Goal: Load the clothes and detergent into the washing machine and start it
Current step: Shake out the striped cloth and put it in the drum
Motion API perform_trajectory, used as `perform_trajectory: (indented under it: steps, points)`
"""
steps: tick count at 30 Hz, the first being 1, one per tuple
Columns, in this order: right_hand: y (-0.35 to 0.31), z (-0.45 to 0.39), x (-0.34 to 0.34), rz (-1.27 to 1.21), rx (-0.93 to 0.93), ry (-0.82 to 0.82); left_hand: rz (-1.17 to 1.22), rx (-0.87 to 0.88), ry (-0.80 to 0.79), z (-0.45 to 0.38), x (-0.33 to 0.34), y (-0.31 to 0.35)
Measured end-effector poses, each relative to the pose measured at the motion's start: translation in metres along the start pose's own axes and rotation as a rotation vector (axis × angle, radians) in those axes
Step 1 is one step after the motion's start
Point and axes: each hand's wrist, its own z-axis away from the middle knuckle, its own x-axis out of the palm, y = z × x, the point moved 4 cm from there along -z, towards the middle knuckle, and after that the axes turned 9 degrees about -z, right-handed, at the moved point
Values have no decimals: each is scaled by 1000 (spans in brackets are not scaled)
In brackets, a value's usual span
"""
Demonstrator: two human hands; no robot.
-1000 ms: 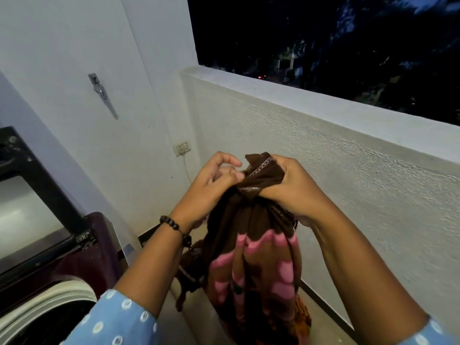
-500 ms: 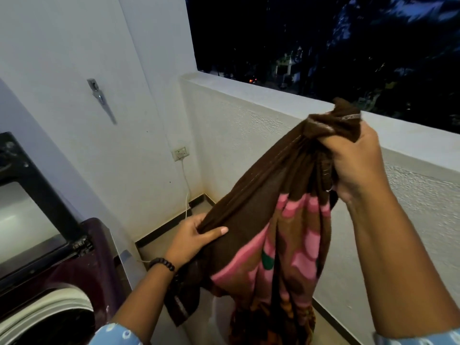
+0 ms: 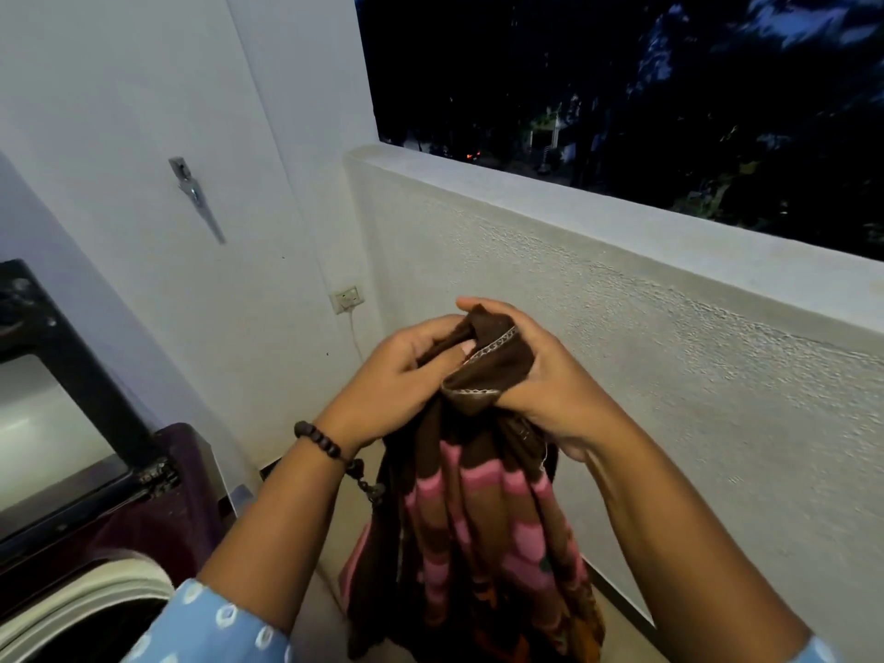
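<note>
Left hand [image 3: 392, 380]: up at chest height in the middle of the view, its fingers [image 3: 433, 339] curled and pinching the gathered top of the brown cloth with pink bands and a pale stitched hem [image 3: 478, 509].
Right hand [image 3: 550, 390]: right beside the left, touching it through the fabric, fingers wrapped over the top fold and the thumb pressed under the hem edge, clamped on the same bunch.
Cloth: held in the air between both hands, nothing under it but the floor; the top is bunched tight, the rest hangs straight down in loose folds, and its lower end runs out of the bottom of the view.
Washing machine: the dark maroon top-loading washing machine [image 3: 158, 514] sits at the lower left, its dark-framed lid [image 3: 62, 399] raised, the pale rim of the drum opening [image 3: 91, 610] showing at the bottom left corner. The cloth hangs to the right of it, apart from it.
Wrist: a dark beaded bracelet [image 3: 320, 440] circles the left wrist, a short strand dangling against the cloth.
Sleeves: light blue with white dots [image 3: 210, 624], at the bottom edge.
Surroundings: a white wall with a white socket [image 3: 348, 297] near the corner, a cord dropping from it; a pale textured parapet wall [image 3: 669, 337] runs along the right, darkness beyond.
</note>
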Motion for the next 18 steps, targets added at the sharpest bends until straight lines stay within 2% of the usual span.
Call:
perform_trajectory:
  steps: [3,8,13,18]
  points:
    - [-4,-1,-3,7,2,45,39,-30,-78,4,-3,1]
    - [-16,-1,-15,-20,-22,183,63,-84,-58,19,-8,-26]
    - [-51,5,-33,-114,-168,298,-83,-193,-9,34,-14,-74]
    - [-95,23,-54,-128,-287,402,-298,-309,137,47,-34,-110]
